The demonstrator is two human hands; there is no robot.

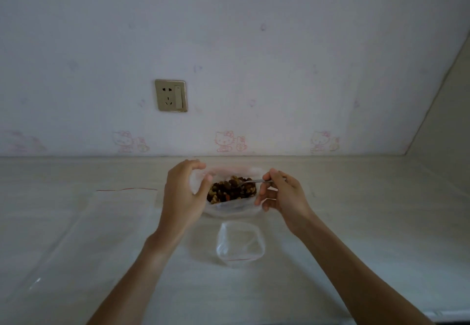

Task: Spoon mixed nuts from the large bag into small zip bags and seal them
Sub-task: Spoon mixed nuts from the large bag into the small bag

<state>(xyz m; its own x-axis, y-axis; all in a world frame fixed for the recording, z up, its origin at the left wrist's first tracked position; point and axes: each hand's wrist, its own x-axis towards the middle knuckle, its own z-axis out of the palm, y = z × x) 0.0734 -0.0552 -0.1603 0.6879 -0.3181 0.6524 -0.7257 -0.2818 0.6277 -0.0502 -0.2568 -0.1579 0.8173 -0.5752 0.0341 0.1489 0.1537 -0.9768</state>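
A large clear bag [230, 209] stands open on the pale table, filled with brown mixed nuts [230, 190]. My left hand [181, 191] grips the bag's left rim, thumb and fingers curled round the plastic. My right hand [279, 192] pinches the handle of a metal spoon [250, 182], whose bowl dips into the nuts. Just in front of the big bag lies a small clear zip bag [240, 244] with a red seal line, its mouth towards me; it looks empty.
A large flat clear zip bag [84, 228] with a red strip lies on the table [356, 223] to the left. The wall with a power socket [171, 95] rises right behind the nut bag. A side wall closes the right.
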